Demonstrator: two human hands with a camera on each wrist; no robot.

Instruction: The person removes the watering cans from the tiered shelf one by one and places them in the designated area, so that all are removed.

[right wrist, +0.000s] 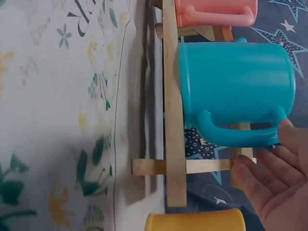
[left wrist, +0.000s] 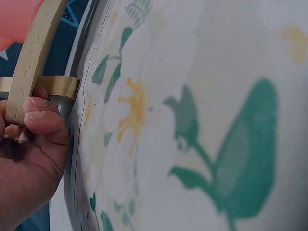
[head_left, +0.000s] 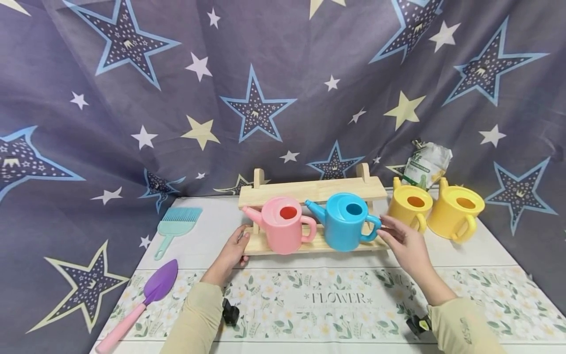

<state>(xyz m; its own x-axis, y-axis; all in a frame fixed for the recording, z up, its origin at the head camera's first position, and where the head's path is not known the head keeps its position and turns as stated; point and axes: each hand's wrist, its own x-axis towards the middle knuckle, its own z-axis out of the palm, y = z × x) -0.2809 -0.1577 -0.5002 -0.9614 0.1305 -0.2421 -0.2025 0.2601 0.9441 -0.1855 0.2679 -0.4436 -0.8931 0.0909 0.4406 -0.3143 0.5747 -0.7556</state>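
Observation:
A two-tier wooden shelf (head_left: 314,191) stands on the table. On its lower board sit a pink watering can (head_left: 283,236) and, to the right, a blue watering can (head_left: 342,231), both with spouts to the left. My left hand (head_left: 232,248) grips the left end of the lower board; the left wrist view shows curled fingers (left wrist: 43,115) around the wood. At the blue can's handle (right wrist: 240,137) is my right hand (head_left: 407,243), its thumb right at the handle. The other fingers (right wrist: 269,168) spread loosely below it, not wrapped around the handle.
Two yellow watering cans (head_left: 409,201) stand right of the shelf, with a white bag (head_left: 426,164) behind them. On the left lie a mint brush (head_left: 177,223) and a purple trowel (head_left: 161,282) with a pink handle. A star-patterned cloth (head_left: 265,49) hangs behind the table.

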